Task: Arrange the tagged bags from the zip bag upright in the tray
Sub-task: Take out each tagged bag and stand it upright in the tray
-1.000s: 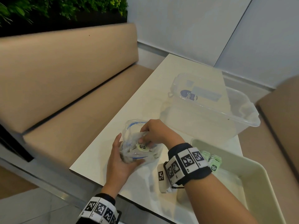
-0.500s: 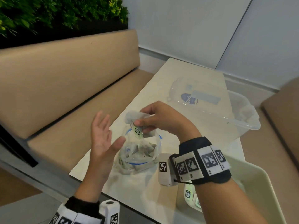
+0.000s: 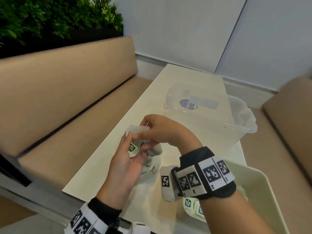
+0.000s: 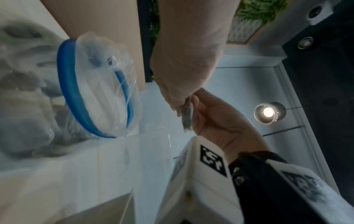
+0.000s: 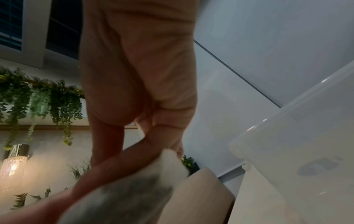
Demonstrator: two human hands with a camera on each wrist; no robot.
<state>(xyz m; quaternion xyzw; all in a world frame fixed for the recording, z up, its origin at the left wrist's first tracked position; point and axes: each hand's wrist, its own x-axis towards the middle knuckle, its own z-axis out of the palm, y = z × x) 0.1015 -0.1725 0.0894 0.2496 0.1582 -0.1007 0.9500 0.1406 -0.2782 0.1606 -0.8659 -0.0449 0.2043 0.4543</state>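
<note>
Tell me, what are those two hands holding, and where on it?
One tagged bag above the zip bag. The right hand pinches its upper edge; the left hand pinches its green tag.

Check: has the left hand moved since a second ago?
Yes. The left hand has left the side of the zip bag on the table; it is now raised above it, touching the tagged bag.

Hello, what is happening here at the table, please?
A person is moving tagged tea bags from a clear zip bag into a pale tray. Right now both hands hold one tea bag above the zip bag: the right hand pinches its top, and the left hand holds its green tag. Two green-tagged bags already sit in the tray. A clear tub stands behind.
</note>
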